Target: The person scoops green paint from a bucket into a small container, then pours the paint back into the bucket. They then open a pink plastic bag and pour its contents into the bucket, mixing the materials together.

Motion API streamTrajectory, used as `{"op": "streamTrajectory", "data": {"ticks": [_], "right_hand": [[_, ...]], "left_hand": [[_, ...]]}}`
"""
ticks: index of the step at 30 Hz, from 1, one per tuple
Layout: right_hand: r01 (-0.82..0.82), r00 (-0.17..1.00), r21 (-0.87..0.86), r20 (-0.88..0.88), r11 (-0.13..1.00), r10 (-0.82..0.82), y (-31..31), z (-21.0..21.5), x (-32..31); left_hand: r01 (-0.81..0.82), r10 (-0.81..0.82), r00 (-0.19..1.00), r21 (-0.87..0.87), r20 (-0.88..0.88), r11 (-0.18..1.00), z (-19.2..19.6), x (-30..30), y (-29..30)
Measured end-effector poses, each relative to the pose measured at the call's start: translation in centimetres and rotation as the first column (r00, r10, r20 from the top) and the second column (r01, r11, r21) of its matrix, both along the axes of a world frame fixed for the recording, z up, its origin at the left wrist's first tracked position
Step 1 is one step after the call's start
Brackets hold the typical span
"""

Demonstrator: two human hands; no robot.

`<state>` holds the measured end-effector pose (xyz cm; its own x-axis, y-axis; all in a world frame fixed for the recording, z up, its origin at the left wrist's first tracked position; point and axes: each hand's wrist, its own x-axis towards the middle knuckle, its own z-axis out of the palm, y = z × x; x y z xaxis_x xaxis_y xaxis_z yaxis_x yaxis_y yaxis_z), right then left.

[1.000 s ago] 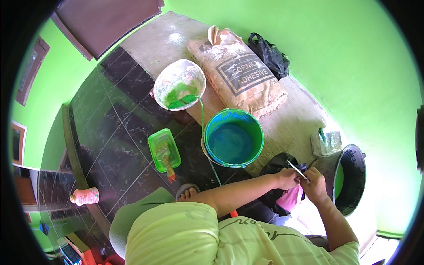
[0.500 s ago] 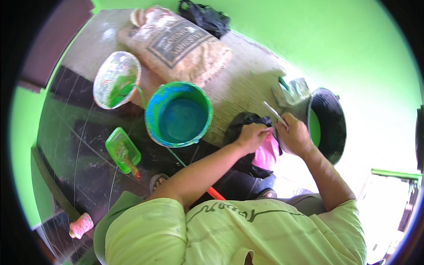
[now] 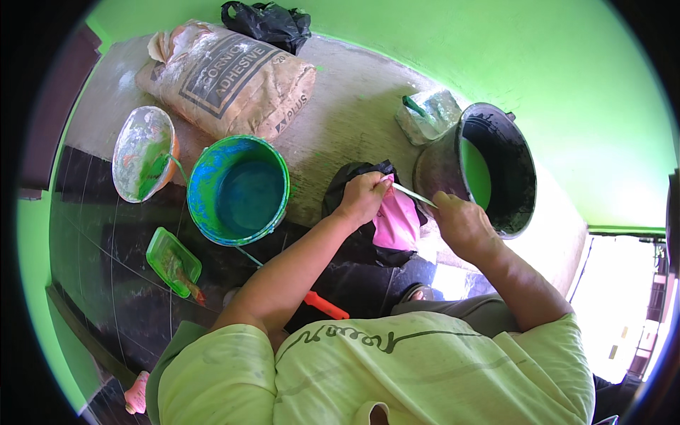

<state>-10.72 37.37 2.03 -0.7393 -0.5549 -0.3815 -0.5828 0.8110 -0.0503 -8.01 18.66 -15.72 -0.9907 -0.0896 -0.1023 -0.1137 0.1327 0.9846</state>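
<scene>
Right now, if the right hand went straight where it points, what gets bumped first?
Probably the top of the pink bag, pinched by the left hand, though depth is unclear.

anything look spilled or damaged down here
Yes, the brown paper sack: its upper-left end looks crumpled and torn open, with white powder dusted over it. The pale patch on the rough grey floor beside it may be spilled powder, though I can't be sure.

We see a lt. yellow-green tee (image 3: 425, 379) w/ short slvs. (image 3: 216, 375), faint grey smudges (image 3: 228, 346) on the L one, dk. cursive lettering (image 3: 341, 331) across it, dk. grey trousers (image 3: 478, 310) & a dk. sandal (image 3: 411, 290).
</scene>
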Motion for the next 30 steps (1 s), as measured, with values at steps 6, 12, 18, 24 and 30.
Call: {"op": "streamTrajectory", "data": {"ticks": [6,12,18,24,30], "right_hand": [[-0.001,1.000,0.042,0.008,0.999,0.000,-0.1,-2.7,-0.6],[0.030,0.997,0.011,0.070,0.999,-0.030,0.1,-3.7,-0.4],[0.078,0.996,-0.025,0.035,0.997,-0.077,-0.8,-5.3,-0.4],[0.135,0.991,-0.033,0.027,0.990,-0.134,-1.6,-6.8,-0.2],[0.159,0.987,-0.132,0.047,0.978,-0.154,-1.9,-7.9,-0.6]], "left_hand": [[-0.066,0.066,0.994,-0.007,-0.091,0.998,-0.1,0.4,1.1],[-0.248,0.186,0.953,-0.258,-0.240,0.934,0.4,0.9,2.1],[-0.371,0.292,0.925,-0.403,-0.243,0.837,0.3,1.0,3.2],[-0.441,0.352,0.896,-0.457,-0.269,0.772,0.4,0.4,3.9],[-0.466,0.344,0.880,-0.452,-0.327,0.761,0.1,0.2,3.5]]}}
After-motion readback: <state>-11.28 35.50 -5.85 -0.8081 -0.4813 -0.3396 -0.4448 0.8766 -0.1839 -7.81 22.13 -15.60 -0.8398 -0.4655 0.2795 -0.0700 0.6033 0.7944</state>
